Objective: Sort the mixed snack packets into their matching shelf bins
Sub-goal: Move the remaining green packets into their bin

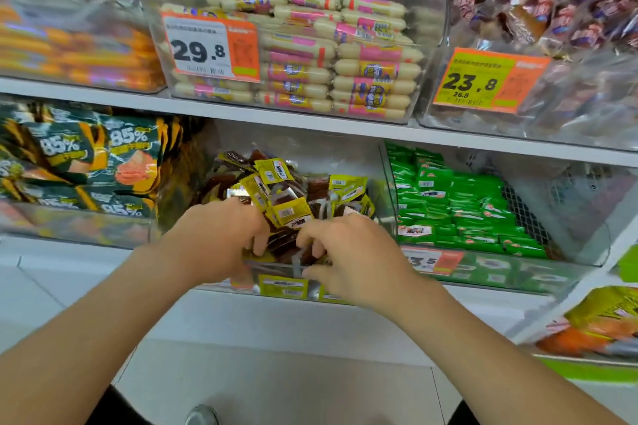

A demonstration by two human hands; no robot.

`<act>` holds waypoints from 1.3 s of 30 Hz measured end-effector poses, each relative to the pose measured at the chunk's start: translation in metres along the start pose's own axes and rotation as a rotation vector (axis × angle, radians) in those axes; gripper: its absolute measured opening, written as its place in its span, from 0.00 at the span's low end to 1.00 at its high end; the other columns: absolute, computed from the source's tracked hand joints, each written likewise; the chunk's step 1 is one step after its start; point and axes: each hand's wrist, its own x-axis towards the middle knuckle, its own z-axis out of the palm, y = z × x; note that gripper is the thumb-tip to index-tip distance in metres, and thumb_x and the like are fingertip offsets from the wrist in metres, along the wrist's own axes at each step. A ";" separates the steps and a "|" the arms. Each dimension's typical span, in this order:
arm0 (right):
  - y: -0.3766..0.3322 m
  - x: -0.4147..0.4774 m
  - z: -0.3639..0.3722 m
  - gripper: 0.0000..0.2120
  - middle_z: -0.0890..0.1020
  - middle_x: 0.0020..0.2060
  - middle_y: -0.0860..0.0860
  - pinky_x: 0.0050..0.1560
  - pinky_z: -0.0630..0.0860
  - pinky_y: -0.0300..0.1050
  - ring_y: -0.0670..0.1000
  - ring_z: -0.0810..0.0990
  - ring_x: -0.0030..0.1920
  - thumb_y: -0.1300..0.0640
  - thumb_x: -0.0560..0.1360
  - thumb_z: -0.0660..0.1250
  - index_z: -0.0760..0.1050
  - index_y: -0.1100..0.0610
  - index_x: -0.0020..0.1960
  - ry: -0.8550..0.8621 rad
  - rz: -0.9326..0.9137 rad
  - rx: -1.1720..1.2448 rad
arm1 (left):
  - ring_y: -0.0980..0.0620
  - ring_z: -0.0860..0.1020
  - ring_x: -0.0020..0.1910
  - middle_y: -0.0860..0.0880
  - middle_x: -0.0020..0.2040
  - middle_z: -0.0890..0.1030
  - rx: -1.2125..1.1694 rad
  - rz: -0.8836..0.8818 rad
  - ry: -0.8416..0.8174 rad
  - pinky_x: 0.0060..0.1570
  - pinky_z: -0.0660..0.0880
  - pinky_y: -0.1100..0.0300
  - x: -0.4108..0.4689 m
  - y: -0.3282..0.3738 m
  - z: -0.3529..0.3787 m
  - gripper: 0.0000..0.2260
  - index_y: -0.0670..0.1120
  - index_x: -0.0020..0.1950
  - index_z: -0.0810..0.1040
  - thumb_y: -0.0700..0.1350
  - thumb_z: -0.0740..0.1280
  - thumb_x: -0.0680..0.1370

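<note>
The left grip [214, 238] clutched several packets [276, 176]; the right grip [348, 252] curled into the pile, its hold unclear. They looked light, crinkly and slippery, so pinching sealed edges seemed safest.

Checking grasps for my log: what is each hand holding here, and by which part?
Cannot be told: left hand and right hand both curl into the yellow packets, hiding any grip.
</note>
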 end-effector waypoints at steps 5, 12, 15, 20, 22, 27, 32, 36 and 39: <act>-0.001 -0.001 0.007 0.12 0.78 0.53 0.47 0.44 0.71 0.48 0.54 0.79 0.58 0.43 0.82 0.65 0.81 0.45 0.61 -0.026 -0.066 -0.182 | 0.52 0.81 0.48 0.58 0.44 0.78 0.112 0.036 0.166 0.41 0.72 0.58 0.002 -0.002 0.010 0.08 0.59 0.50 0.81 0.58 0.73 0.74; 0.007 0.009 0.007 0.27 0.84 0.47 0.44 0.46 0.72 0.48 0.55 0.81 0.50 0.49 0.76 0.75 0.67 0.40 0.70 0.020 -0.012 -0.097 | 0.52 0.80 0.46 0.58 0.48 0.80 0.069 0.031 0.256 0.40 0.72 0.57 0.014 -0.007 0.019 0.05 0.58 0.47 0.77 0.56 0.71 0.75; 0.015 0.013 0.006 0.21 0.83 0.43 0.43 0.50 0.68 0.46 0.53 0.80 0.48 0.51 0.75 0.76 0.73 0.44 0.65 0.115 0.010 -0.054 | 0.52 0.79 0.43 0.58 0.47 0.78 0.031 0.017 0.328 0.35 0.67 0.58 0.019 -0.013 0.021 0.07 0.58 0.45 0.73 0.55 0.71 0.76; 0.025 0.030 0.007 0.07 0.83 0.46 0.46 0.53 0.74 0.48 0.52 0.78 0.52 0.49 0.76 0.75 0.85 0.48 0.53 0.156 0.060 -0.065 | 0.52 0.79 0.45 0.58 0.48 0.77 -0.009 0.004 0.370 0.36 0.66 0.58 0.037 -0.020 0.019 0.08 0.58 0.46 0.72 0.52 0.72 0.78; 0.028 0.035 0.014 0.08 0.79 0.48 0.47 0.59 0.72 0.51 0.54 0.73 0.56 0.43 0.76 0.74 0.86 0.46 0.51 0.064 0.080 -0.153 | 0.54 0.78 0.46 0.59 0.47 0.77 -0.028 0.010 0.267 0.38 0.67 0.57 0.039 -0.022 0.019 0.07 0.59 0.47 0.75 0.55 0.73 0.77; 0.039 0.038 0.008 0.22 0.77 0.47 0.53 0.60 0.68 0.50 0.53 0.70 0.56 0.42 0.84 0.60 0.85 0.53 0.43 -0.020 0.094 -0.007 | 0.58 0.79 0.37 0.53 0.37 0.80 -0.391 0.056 0.266 0.41 0.78 0.54 0.038 -0.051 -0.002 0.12 0.54 0.45 0.83 0.54 0.64 0.84; 0.036 0.065 0.022 0.24 0.60 0.81 0.55 0.80 0.51 0.64 0.67 0.53 0.80 0.40 0.86 0.52 0.57 0.37 0.81 -0.159 0.309 0.011 | 0.36 0.72 0.60 0.42 0.59 0.72 -0.062 -0.198 0.110 0.62 0.70 0.43 0.044 -0.061 0.012 0.16 0.45 0.68 0.72 0.48 0.65 0.83; 0.031 0.083 0.043 0.23 0.44 0.85 0.47 0.79 0.34 0.66 0.57 0.30 0.82 0.36 0.86 0.44 0.42 0.25 0.79 -0.389 0.204 0.177 | 0.47 0.81 0.55 0.48 0.57 0.84 -0.268 -0.058 -0.062 0.58 0.75 0.54 0.045 -0.061 0.002 0.11 0.46 0.61 0.84 0.46 0.64 0.84; 0.037 0.097 0.048 0.20 0.49 0.85 0.46 0.80 0.40 0.66 0.53 0.37 0.84 0.39 0.86 0.51 0.56 0.26 0.77 -0.340 0.138 0.260 | 0.54 0.80 0.61 0.57 0.62 0.81 -0.331 0.011 -0.182 0.64 0.76 0.52 0.044 -0.069 -0.008 0.16 0.56 0.61 0.83 0.39 0.61 0.83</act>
